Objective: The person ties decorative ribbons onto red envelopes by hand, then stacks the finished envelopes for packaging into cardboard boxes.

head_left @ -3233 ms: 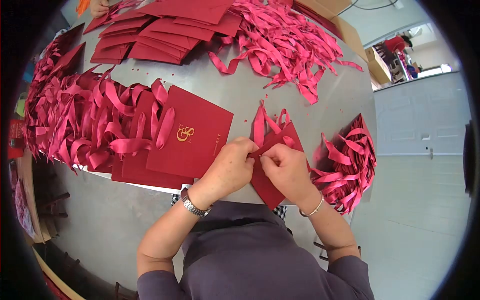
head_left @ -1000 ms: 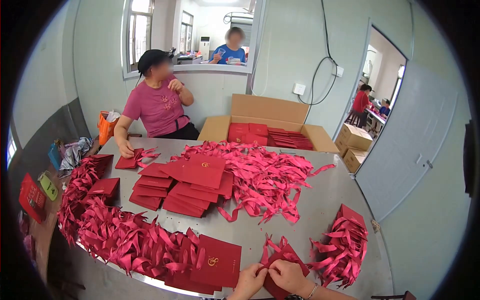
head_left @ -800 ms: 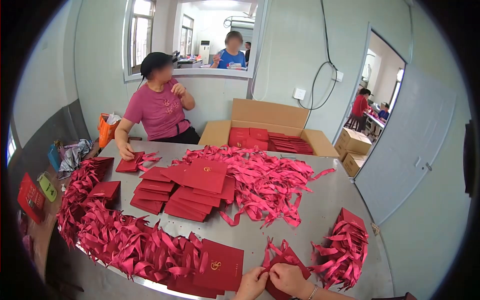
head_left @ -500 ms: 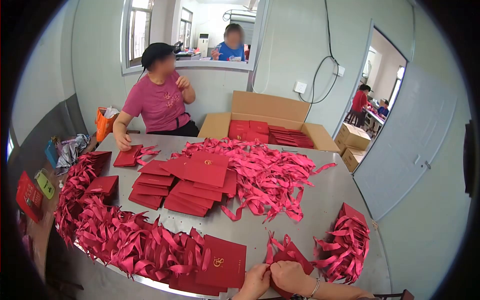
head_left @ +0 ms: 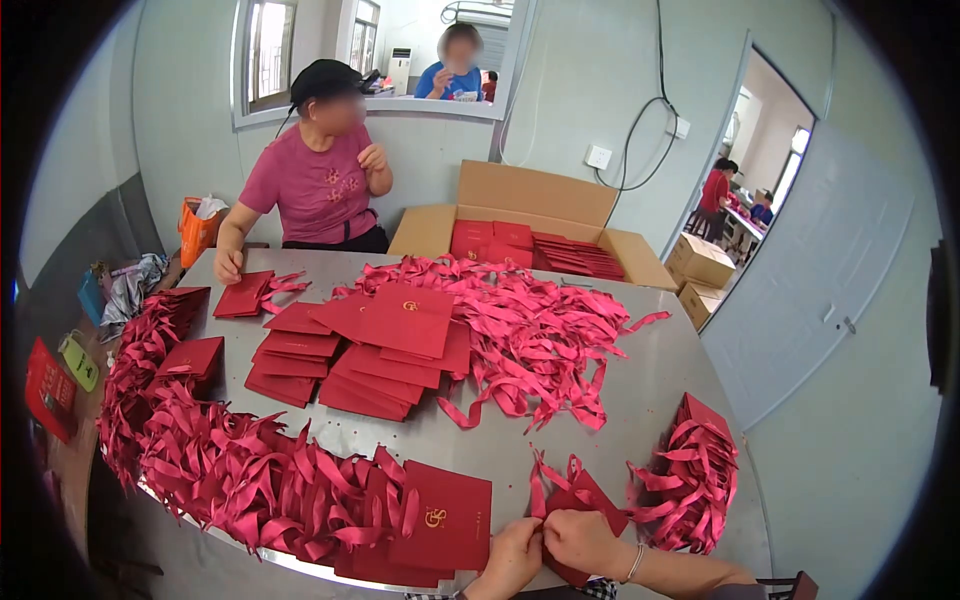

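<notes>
In the head view, a finished-looking bag [head_left: 462, 492] carries a gold monogram, seemingly "GS", beside smaller print too tiny to read; a similar gold mark shows on the top bag [head_left: 395, 325] of the central pile. The left hand [head_left: 511, 557] and right hand [head_left: 584, 542], close together with fingers curled, pinch a red bag [head_left: 598, 497] at the table's [head_left: 640, 400] near edge, left of a ribboned stack [head_left: 697, 478].

Slim silvery bangle [head_left: 636, 562] around the wrist of the right hand [head_left: 582, 541], dark sleeve [head_left: 737, 593] farther up
</notes>
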Available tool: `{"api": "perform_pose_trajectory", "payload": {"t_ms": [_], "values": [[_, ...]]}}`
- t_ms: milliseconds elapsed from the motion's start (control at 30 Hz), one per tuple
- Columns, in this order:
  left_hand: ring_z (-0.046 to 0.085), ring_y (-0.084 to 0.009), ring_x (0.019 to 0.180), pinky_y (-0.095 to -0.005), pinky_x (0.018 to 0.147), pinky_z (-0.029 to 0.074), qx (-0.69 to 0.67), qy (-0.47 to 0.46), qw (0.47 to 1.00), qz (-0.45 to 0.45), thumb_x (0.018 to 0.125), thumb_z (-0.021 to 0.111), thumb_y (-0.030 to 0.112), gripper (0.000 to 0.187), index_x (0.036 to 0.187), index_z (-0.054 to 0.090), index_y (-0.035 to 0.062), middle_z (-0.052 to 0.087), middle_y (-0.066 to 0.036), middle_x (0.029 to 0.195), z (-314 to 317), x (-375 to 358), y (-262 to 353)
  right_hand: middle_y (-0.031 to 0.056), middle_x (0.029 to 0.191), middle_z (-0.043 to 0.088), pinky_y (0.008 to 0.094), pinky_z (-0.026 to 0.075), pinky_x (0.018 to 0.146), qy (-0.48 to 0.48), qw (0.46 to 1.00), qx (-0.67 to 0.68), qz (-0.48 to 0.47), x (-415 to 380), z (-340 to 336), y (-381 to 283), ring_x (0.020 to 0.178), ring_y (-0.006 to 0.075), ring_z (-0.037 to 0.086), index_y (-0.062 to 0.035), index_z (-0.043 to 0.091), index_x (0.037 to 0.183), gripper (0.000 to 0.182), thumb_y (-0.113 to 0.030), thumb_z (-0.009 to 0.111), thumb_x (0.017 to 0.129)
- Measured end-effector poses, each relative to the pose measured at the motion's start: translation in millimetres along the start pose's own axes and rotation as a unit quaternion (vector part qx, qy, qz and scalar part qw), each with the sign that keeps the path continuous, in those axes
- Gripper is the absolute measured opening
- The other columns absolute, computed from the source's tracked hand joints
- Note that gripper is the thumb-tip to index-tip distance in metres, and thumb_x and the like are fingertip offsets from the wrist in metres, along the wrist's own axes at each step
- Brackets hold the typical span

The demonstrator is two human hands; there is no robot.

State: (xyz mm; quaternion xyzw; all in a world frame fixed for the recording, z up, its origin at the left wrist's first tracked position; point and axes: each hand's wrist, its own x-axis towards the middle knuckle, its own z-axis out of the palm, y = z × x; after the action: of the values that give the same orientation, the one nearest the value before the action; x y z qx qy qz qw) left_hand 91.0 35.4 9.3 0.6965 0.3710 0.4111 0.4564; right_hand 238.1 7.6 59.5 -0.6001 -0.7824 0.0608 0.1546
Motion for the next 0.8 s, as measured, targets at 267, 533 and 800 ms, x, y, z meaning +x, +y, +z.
{"api": "perform_pose_trajectory", "payload": {"t_ms": [267, 533, 800], "values": [[0.067, -0.03, 0.084, -0.0347, 0.074, 0.053, -0.021, 0.012, 0.999, -0.033, 0.085, 0.063, 0.006, 0.019, 0.103, 0.064, 0.0005, 0.066, -0.018, 0.094, -0.8, -3.3, 0.1, 0.0139, 0.079, 0.065, 0.0409, 0.052, 0.062, 0.032, 0.979, 0.175, 0.096, -8.7, -1.7, -0.6, 0.072, 0.0322, 0.066, -0.0057, 0.062, 0.085, 0.009, -0.015, 0.062, 0.084], [0.066, -0.0221, 0.082, -0.0333, 0.072, 0.052, -0.081, -0.033, 0.983, -0.158, 0.086, 0.065, 0.009, 0.016, 0.1, 0.065, 0.0013, 0.067, -0.015, 0.088, -3.0, 2.4, -14.1, 0.0153, 0.084, 0.064, 0.0393, 0.052, 0.068, 0.099, 0.97, 0.2, 0.098, -13.6, -5.6, -6.1, 0.077, 0.032, 0.065, -0.0039, 0.062, 0.088, 0.008, -0.011, 0.062, 0.086], [0.053, -0.004, 0.078, -0.0215, 0.07, 0.045, -0.264, -0.093, 0.919, -0.277, 0.091, 0.057, 0.002, 0.013, 0.102, 0.064, -0.0015, 0.063, 0.002, 0.084, -20.4, 12.1, 2.3, 0.0124, 0.078, 0.064, 0.0332, 0.049, 0.057, 0.113, 0.967, 0.197, 0.117, -11.6, -7.9, -12.3, 0.065, 0.0256, 0.063, -0.0013, 0.063, 0.088, 0.012, -0.004, 0.071, 0.079]]}}
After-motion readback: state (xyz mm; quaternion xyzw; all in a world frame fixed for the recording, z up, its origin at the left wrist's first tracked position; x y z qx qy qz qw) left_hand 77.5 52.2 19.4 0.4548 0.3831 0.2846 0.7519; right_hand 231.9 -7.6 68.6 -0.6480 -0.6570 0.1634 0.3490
